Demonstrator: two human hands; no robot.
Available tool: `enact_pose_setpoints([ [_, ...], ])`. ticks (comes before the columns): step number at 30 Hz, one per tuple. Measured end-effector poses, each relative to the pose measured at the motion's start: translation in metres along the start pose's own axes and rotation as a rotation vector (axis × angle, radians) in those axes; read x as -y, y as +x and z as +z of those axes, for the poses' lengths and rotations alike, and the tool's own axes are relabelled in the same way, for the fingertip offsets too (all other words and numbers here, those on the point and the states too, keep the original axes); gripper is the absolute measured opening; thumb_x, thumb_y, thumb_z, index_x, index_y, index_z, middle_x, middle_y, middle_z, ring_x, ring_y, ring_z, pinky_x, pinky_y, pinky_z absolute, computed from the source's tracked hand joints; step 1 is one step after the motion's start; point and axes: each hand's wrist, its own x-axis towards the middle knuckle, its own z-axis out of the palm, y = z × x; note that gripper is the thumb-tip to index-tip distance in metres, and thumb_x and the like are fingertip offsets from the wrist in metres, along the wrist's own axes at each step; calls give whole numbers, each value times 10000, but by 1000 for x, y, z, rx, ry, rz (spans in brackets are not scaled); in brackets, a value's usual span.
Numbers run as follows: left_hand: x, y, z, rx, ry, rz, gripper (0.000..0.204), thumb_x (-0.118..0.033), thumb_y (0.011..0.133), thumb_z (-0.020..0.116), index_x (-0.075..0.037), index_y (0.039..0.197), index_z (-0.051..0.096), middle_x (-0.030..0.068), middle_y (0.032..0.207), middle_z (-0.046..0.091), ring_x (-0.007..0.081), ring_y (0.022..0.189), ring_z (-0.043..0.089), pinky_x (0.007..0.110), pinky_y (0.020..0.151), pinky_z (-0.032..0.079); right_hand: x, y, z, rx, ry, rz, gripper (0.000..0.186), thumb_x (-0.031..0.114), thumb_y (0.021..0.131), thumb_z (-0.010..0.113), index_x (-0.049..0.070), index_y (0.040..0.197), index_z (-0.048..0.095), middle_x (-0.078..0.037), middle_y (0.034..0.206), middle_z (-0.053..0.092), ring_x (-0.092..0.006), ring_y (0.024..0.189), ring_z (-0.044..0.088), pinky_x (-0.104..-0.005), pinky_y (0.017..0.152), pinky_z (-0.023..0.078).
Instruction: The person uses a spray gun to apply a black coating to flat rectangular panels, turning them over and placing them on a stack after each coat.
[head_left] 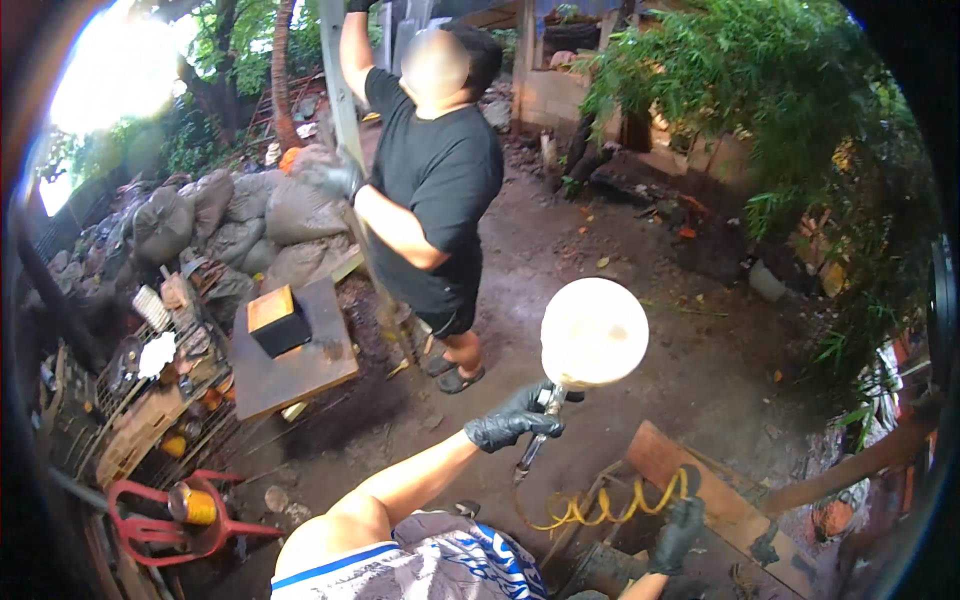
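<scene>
My left hand point(515, 425), in a black glove, is closed around a metal spray gun point(550, 410) with a large round white cup point(592, 330) on top. A yellow coiled hose point(580, 512) hangs below the gun and runs toward my right hand point(678, 530). That gloved hand, at the lower right, is closed on the hose. Ahead, another person point(430, 180) in black clothes and sandals stands beside an upright post point(335, 70), one arm raised, the other gloved hand blurred near chest height.
A low board table point(255, 385) bearing a dark box point(280, 330) stands left, near piled sacks point(235, 240) and scrap point(140, 430). A red plastic chair point(150, 540) holds a tin point(190, 505). A wooden plank point(740, 500) lies right. Dirt ground point(680, 270) stretches between; foliage point(740, 90) overhangs.
</scene>
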Motion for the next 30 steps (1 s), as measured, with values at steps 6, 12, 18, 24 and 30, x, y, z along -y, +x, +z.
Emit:
enact_pose_setpoints([
  [6, -11, -10, -30, 91, 24, -3, 758, -269, 808, 766, -49, 1453, 434, 67, 1419, 508, 179, 1226, 511, 330, 952, 502, 161, -53, 35, 92, 294, 22, 135, 121, 939, 607, 13, 910, 531, -51, 773, 559, -139, 713, 522, -309, 677, 456],
  [12, -21, -17, -54, -73, 100, 54, 687, -232, 718, 774, -24, 1334, 554, 102, 1256, 607, 196, 1022, 614, 347, 862, 536, 291, -90, 73, 247, 129, -285, 226, 130, 890, 685, 5, 1071, 636, -160, 863, 675, -269, 740, 690, -360, 657, 537],
  [18, -2, -1, -82, -92, 136, 252, 638, -438, 742, 790, 0, 1135, 544, 99, 926, 664, 229, 721, 665, 355, 648, 577, 276, -66, 60, 77, 54, -324, 161, 140, 894, 676, 45, 1016, 632, -153, 837, 666, -282, 716, 687, -346, 630, 510],
  [24, 28, 21, -101, -2, 140, 166, 842, -419, 734, 793, 0, 1388, 466, 100, 1169, 612, 204, 1011, 620, 347, 846, 539, 103, -120, 83, 2, -179, 61, 133, 187, 893, 642, 110, 983, 581, -152, 761, 639, -369, 673, 645, -439, 571, 465],
  [30, 35, 20, -124, -20, 349, 240, 752, -356, 767, 779, -10, 1372, 497, 89, 1213, 606, 221, 1128, 553, 348, 892, 525, 77, -163, 100, -8, -110, 282, 67, 53, 873, 572, 28, 932, 592, -138, 710, 581, -206, 632, 548, -368, 621, 454],
])
